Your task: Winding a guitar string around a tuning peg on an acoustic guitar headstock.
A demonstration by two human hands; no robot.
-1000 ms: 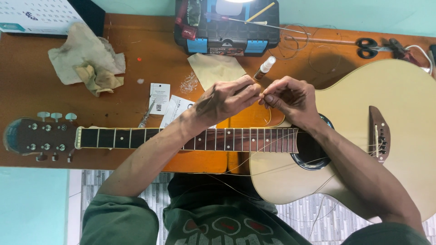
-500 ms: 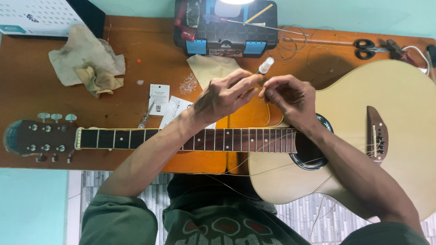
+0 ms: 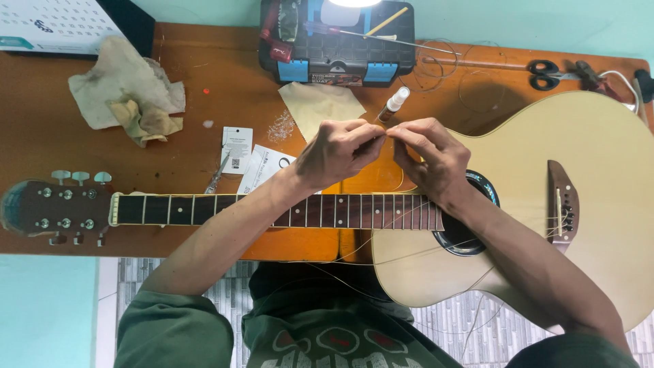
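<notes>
An acoustic guitar (image 3: pixel 572 272) lies flat on the wooden table (image 3: pixel 41 150), neck (image 3: pixel 204 210) to the left, headstock (image 3: pixel 48 211) at the far left. My left hand (image 3: pixel 337 153) and my right hand (image 3: pixel 429 160) meet above the upper frets, fingertips pinched together on a thin guitar string (image 3: pixel 386 136). Loose string loops curl below the neck over the guitar body edge (image 3: pixel 381 255). The bridge (image 3: pixel 564 204) sits to the right of the soundhole (image 3: pixel 470 242).
A black toolbox (image 3: pixel 337 48) with blue latches stands at the back. Crumpled cloths (image 3: pixel 126 95) lie at back left, paper tags (image 3: pixel 237 146) and a yellow cloth (image 3: pixel 320 105) near the middle. A small spray bottle (image 3: pixel 394 103), scissors (image 3: pixel 545 73) and coiled wire (image 3: pixel 477 85) lie behind the guitar.
Both hands have shifted slightly up and away from the fretboard, fingertips still pinched together on the string. The guitar has not moved.
</notes>
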